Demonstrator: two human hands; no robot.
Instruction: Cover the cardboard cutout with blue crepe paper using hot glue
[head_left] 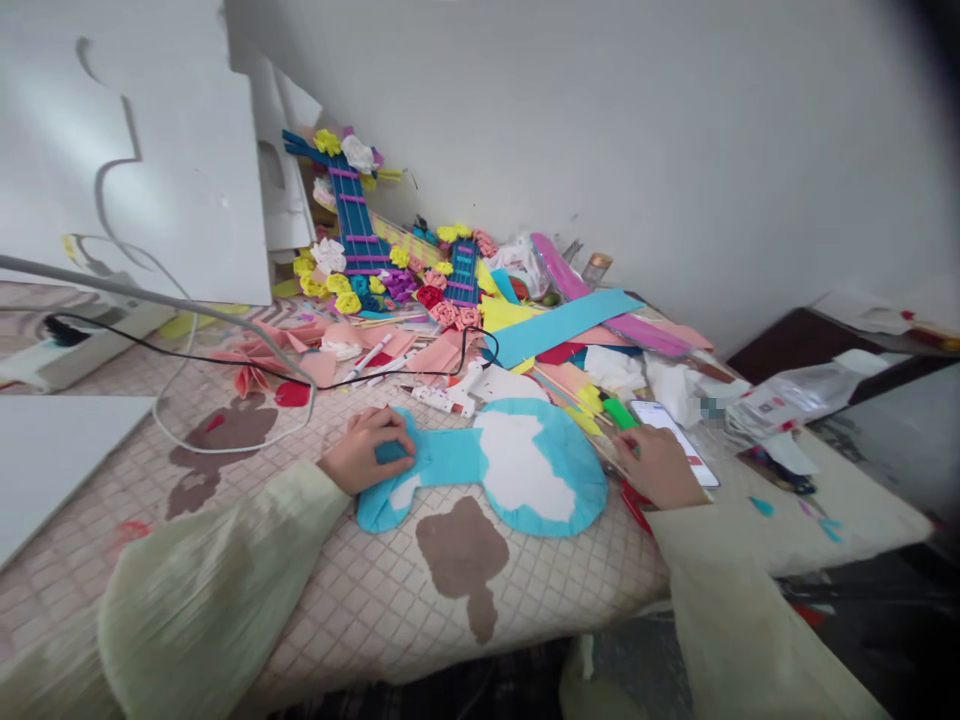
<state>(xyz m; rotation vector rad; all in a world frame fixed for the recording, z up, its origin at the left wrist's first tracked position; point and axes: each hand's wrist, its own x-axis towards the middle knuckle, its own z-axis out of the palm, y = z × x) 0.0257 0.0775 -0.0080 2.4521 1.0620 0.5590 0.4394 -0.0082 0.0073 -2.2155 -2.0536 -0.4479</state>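
Observation:
A white cutout [521,470] lies flat on the table, edged and banded with light blue crepe paper. It has a large round end on the right, a narrow neck and a smaller lobe on the left. My left hand [373,448] grips the smaller lobe, thumb and curled fingers closing on the blue paper. To the right of the large end is my right hand [661,468], fingers closed together near a green-ended object [618,412]; what they hold, if anything, is hidden. Beneath that hand a red-handled tool [636,506] partly shows. A lit phone [675,440] lies just behind it.
A white glue gun [448,397] with a black cord lies behind the cutout. Farther back are crepe paper strips [566,325], paper flowers and blue guitar-shaped pieces [356,220]. White boards [127,150] lean at the left, near a power strip [82,350]. Plastic packaging [795,400] lies right.

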